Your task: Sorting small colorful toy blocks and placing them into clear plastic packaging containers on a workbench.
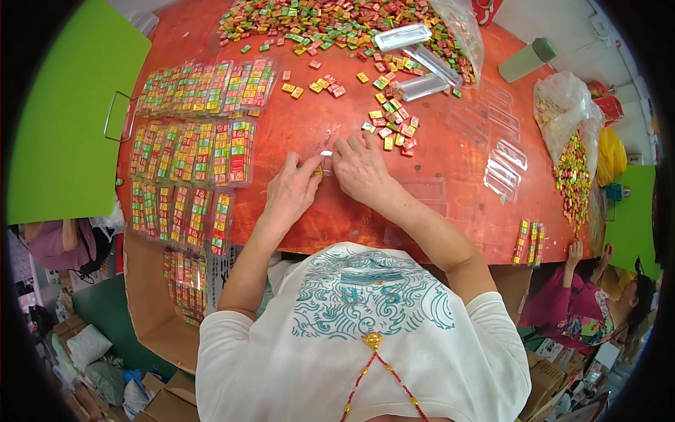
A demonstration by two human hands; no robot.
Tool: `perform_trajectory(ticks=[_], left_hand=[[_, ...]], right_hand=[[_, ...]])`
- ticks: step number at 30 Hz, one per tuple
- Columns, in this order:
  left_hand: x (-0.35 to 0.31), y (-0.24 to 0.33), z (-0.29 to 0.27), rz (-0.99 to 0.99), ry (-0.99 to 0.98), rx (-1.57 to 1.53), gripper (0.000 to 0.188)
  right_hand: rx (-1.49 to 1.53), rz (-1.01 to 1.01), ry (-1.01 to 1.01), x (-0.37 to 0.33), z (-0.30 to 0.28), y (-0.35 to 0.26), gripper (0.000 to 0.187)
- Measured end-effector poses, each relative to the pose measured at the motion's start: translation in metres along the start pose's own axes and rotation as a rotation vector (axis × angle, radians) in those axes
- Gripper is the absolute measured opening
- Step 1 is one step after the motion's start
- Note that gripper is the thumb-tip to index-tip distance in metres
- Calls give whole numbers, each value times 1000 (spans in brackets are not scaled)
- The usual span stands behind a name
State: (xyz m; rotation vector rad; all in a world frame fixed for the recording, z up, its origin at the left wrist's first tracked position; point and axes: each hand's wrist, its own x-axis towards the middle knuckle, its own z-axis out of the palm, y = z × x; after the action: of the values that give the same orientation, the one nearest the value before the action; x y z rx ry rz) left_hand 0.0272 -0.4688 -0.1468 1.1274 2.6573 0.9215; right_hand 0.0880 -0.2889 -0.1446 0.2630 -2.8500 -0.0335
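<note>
Between my two hands lies a small clear plastic tray (328,166), mostly covered by fingers, with a yellow piece showing at its left end. My left hand (294,186) grips the tray's left side between thumb and fingers. At the tray's right side, my right hand (361,169) has its fingers bent and drawn together; whatever they hold is hidden. Just beyond the right fingertips sits a loose group of small red, yellow and green boxes (398,125). More such boxes (318,86) are scattered farther off.
A large heap of small boxes (316,21) covers the far side of the red table (302,232). Rows of filled trays (204,151) stand at left. Empty clear trays (505,169) lie at right, near a green bottle (524,62). Another person (583,302) sits at the right edge.
</note>
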Motion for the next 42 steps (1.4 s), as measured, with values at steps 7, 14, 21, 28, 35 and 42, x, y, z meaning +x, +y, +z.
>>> perform_trajectory(ticks=[7, 14, 21, 28, 35, 42], left_hand=[[-2, -2, 3, -14, 5, -29, 31], [4, 5, 6, 39, 8, 16, 31], [24, 13, 19, 241, -48, 227, 29], [26, 18, 14, 187, -129, 86, 38], [10, -8, 13, 79, 4, -66, 44], [18, 13, 26, 295, 95, 135, 48]], right_hand=[[24, 39, 23, 1, 6, -2, 11], [755, 475, 147, -3, 19, 23, 17], [959, 721, 196, -26, 28, 51, 28], [908, 789, 180, -45, 11, 53, 25], [892, 790, 233, -73, 9, 62, 19], [677, 786, 127, -80, 6, 52, 18]])
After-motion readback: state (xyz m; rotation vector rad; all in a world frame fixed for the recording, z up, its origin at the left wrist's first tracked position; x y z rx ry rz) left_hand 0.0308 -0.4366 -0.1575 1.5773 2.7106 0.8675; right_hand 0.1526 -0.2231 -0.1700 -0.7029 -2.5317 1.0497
